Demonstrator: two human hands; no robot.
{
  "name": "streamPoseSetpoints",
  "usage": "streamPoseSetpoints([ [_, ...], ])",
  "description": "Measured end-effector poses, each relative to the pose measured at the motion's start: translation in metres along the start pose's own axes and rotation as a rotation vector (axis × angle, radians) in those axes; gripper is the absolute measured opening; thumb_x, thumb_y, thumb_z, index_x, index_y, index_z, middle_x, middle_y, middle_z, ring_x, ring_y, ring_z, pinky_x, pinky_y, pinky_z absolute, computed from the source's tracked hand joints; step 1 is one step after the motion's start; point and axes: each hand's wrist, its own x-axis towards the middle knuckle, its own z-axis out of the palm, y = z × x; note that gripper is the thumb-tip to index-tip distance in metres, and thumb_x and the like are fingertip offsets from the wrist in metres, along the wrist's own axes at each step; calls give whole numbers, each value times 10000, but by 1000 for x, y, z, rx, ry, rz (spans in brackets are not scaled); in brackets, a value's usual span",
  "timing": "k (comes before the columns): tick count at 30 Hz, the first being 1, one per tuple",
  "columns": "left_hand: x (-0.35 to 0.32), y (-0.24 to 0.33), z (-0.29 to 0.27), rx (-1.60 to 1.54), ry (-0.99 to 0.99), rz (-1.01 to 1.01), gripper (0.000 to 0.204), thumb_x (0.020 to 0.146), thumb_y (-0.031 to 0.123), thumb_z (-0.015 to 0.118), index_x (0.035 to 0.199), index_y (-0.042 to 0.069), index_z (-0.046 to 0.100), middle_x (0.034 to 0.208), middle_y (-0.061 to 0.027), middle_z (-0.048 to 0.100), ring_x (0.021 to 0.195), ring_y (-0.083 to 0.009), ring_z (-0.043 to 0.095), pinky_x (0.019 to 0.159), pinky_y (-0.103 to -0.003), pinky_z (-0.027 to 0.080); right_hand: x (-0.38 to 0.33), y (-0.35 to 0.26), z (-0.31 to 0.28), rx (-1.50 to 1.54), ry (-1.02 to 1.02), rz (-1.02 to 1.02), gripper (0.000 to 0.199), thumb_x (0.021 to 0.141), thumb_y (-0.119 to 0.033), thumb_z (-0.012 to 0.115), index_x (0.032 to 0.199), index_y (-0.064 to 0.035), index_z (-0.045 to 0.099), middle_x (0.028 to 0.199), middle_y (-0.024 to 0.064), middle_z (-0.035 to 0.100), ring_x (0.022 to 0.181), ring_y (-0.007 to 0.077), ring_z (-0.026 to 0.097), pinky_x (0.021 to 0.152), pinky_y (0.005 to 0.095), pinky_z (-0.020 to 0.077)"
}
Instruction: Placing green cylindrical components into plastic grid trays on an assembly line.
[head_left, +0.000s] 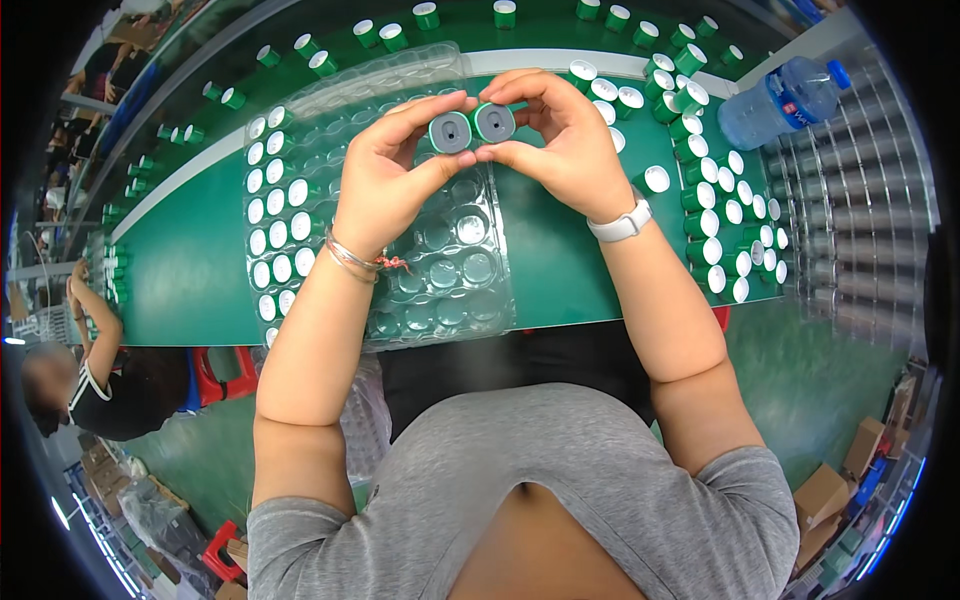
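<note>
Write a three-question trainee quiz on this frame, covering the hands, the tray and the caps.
1. True or false: each hand holds one small green cap, and the two caps are side by side above the tray.
2. Which side of the clear tray already has caps in it? A. the person's left B. the person's right C. neither
3. Fill in: the plastic ______ lies at the table's far right.

Key
1. True: the left hand holds the left cap, the right hand holds the right cap, their grey faces turned to the camera.
2. A: filled cells run down the left side.
3. Bottle, beyond the loose caps.
</note>
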Motion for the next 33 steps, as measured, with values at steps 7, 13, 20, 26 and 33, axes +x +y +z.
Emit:
streamPoseSetpoints([
  [7, 1, 0, 0, -21, -13, -8, 480, 743, -89, 708, 1209, -1, 633, 1222, -119, 633, 1174, -204, 576, 1059, -343, 412, -1, -1, -2, -90, -27, -45, 442, 688, 59, 788, 1068, -42, 585, 1126, 84, 580, 1044, 186, 593, 870, 325, 514],
  [13, 0, 0, 0, -14, -18, -23, 481, 744, -77, 715, 1211, 2, 632, 1212, -118, 639, 1172, -204, 578, 1057, -343, 413, -1, -3, -2, -96, -23, -32, 449, 675, 22, 811, 1059, -51, 589, 1115, 67, 579, 1017, 172, 592, 837, 307, 499],
  [20, 1, 1, 0, 11, -25, -30, 468, 739, -67, 726, 1193, 11, 646, 1208, -109, 641, 1158, -198, 581, 1046, -338, 421, -1, 0, 0, -62, 35, -38, 405, 664, -137, 855, 996, -63, 636, 1054, 17, 627, 987, 134, 599, 771, 269, 483],
  [26, 4, -4, -1, 50, -32, 64, 447, 737, -62, 733, 1172, 8, 655, 1194, -99, 643, 1163, -190, 573, 1038, -340, 429, -1, -2, -3, -74, -57, -20, 439, 693, 37, 780, 1068, -68, 577, 1152, 65, 546, 1091, 183, 555, 895, 330, 493],
  [33, 1, 10, -2, -88, 93, -188, 417, 773, -51, 735, 1168, -50, 600, 1085, -94, 661, 1067, -175, 620, 962, -313, 494, -3, -1, 2, 131, -13, 138, 425, 825, -11, 727, 1196, -13, 521, 1172, 81, 558, 1073, 186, 607, 891, 308, 527],
])
